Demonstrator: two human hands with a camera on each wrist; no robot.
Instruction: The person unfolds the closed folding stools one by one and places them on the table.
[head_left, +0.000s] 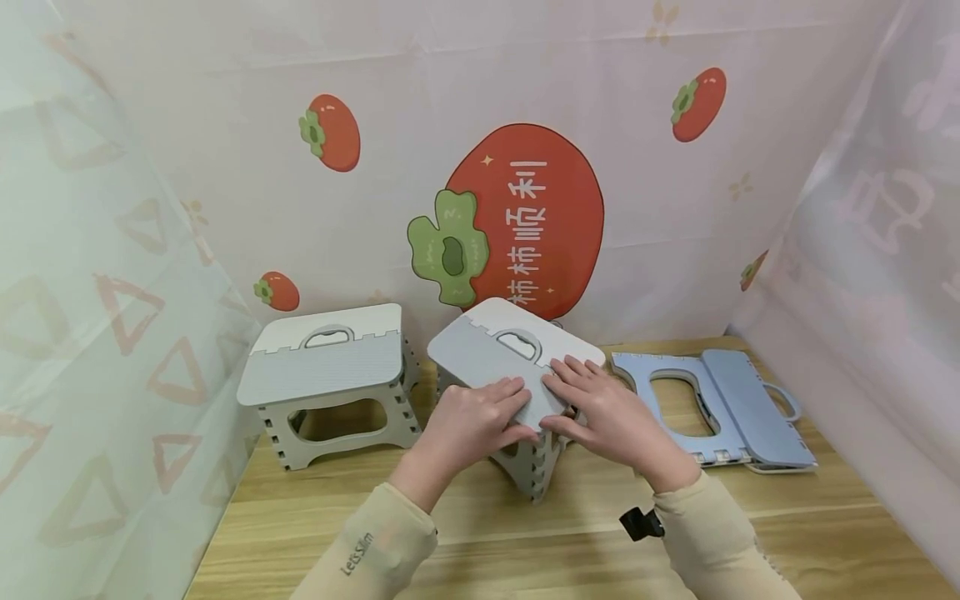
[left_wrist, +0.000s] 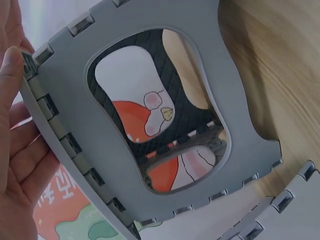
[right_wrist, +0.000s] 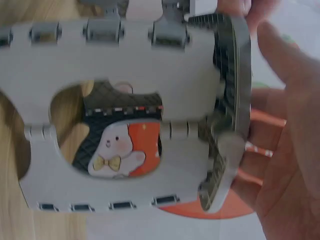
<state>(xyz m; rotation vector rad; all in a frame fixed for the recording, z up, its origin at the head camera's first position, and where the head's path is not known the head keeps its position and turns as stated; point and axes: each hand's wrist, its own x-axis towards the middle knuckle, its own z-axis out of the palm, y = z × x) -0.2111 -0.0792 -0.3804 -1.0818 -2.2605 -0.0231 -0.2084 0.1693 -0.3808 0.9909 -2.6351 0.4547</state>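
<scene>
A grey-and-white folding step stool (head_left: 480, 354) stands unfolded in the middle of the table, turned at an angle. My left hand (head_left: 474, 417) rests on the near edge of its top, fingers extended. Beside it, my right hand (head_left: 603, 412) lies on the right part of the top, fingers spread. In the left wrist view, my left palm (left_wrist: 20, 160) is against the stool top's edge, above a grey leg panel (left_wrist: 235, 95). The right wrist view shows my right hand (right_wrist: 295, 130) along the other edge, near a hinged side panel (right_wrist: 190, 90).
Another unfolded grey-and-white stool (head_left: 322, 375) stands to the left. At right, a blue folding stool (head_left: 765, 408) lies flattened on the wooden table (head_left: 517, 550). A cloth backdrop with printed persimmons (head_left: 558, 208) rises behind, with cloth side walls.
</scene>
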